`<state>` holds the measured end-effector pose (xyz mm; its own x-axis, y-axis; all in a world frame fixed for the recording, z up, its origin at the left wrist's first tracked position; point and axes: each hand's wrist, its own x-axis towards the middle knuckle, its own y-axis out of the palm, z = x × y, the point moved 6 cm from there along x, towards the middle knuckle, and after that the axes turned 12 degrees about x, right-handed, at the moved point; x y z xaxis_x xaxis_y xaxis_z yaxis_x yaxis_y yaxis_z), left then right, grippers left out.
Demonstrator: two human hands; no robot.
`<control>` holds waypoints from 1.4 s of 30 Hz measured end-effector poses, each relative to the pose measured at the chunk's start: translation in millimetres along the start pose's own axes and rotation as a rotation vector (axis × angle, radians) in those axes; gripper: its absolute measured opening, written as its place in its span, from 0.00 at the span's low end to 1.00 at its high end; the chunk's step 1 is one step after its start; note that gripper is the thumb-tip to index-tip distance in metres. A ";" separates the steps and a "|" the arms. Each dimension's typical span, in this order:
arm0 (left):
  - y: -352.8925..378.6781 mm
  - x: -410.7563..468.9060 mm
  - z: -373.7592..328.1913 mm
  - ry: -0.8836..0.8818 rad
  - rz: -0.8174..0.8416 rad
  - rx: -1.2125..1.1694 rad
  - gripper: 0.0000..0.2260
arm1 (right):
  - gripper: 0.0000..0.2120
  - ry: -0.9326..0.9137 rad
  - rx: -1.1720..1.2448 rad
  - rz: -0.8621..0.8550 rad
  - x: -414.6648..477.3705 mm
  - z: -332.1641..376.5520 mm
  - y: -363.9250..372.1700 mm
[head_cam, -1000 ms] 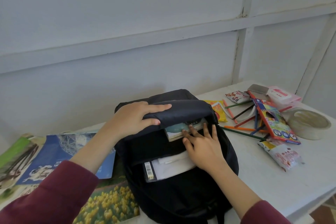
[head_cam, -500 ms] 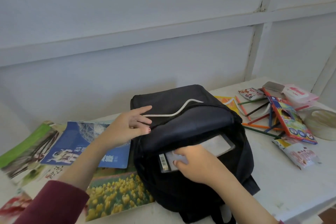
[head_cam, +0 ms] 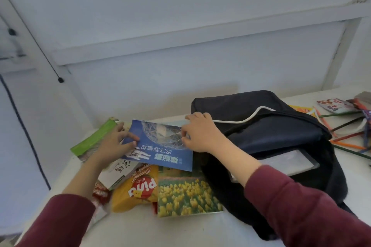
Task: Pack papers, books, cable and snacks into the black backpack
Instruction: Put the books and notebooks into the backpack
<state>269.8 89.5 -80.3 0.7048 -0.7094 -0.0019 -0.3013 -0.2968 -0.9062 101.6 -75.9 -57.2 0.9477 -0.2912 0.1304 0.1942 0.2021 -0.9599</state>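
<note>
Clamped the glossy blue book (head_cam: 160, 147) by opposite edges: left hand (head_cam: 114, 144) curled on one, right hand (head_cam: 198, 133) pinching the other. Sat atop slick papers (head_cam: 186, 196), just beside the limp black backpack (head_cam: 271, 132); bare tabletop (head_cam: 190, 230) nearer.

One head-worn wide-angle view, forward and down, close above backpack (head_cam: 261, 140) and table (head_cam: 180, 231).

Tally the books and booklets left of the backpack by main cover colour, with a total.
blue book: 1
green book: 1
yellow tulip book: 1
white booklet: 1
Total: 4
</note>
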 end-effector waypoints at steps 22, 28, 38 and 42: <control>-57.1 20.6 -20.6 0.074 -0.188 -0.713 0.13 | 0.14 0.126 1.033 -0.394 17.3 -12.0 -32.9; -87.0 8.5 -51.8 0.242 -0.203 -0.799 0.18 | 0.15 0.128 1.466 -0.416 -5.9 -14.9 -63.9; -60.0 -5.3 -117.1 0.275 0.027 -0.877 0.16 | 0.15 0.132 1.644 -0.339 -73.9 -50.7 -54.3; -51.6 -7.7 -142.3 0.310 0.071 -0.866 0.18 | 0.19 0.128 1.668 -0.306 -108.2 -66.2 -39.4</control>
<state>188.6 19.3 26.7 0.5005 -0.8466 0.1811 -0.8008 -0.5322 -0.2748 -25.3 -114.2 -49.8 0.8194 -0.5538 0.1480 0.4663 0.7940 0.3900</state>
